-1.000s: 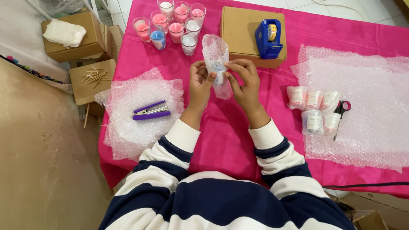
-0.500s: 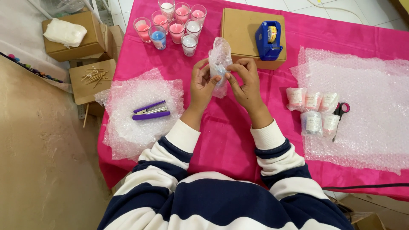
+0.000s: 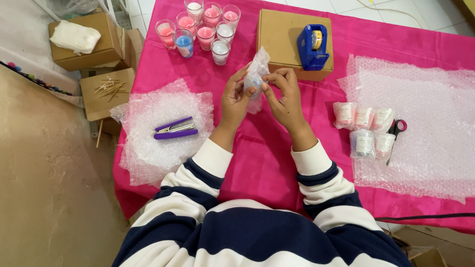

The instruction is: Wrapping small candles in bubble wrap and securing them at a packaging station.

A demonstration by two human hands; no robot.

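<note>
Above the pink table (image 3: 267,153), my left hand (image 3: 236,98) and my right hand (image 3: 283,94) both hold a small glass candle wrapped in bubble wrap (image 3: 256,79). The loose end of the wrap sticks up past my fingertips. A bluish candle shows faintly through the plastic. My left fingers grip its left side, my right fingers pinch the wrap on the right.
Several pink, blue and white glass candles (image 3: 204,28) stand at the back. A blue tape dispenser (image 3: 312,45) sits on a cardboard box (image 3: 282,34). A purple stapler (image 3: 175,128) lies on a bubble wrap sheet (image 3: 143,153) at left. Several wrapped candles (image 3: 365,128) and scissors (image 3: 395,131) rest on bubble wrap (image 3: 425,118) at right.
My hands have turned the wrapped candle slightly and closed in on it; the wrap's free end now leans more to the right.
</note>
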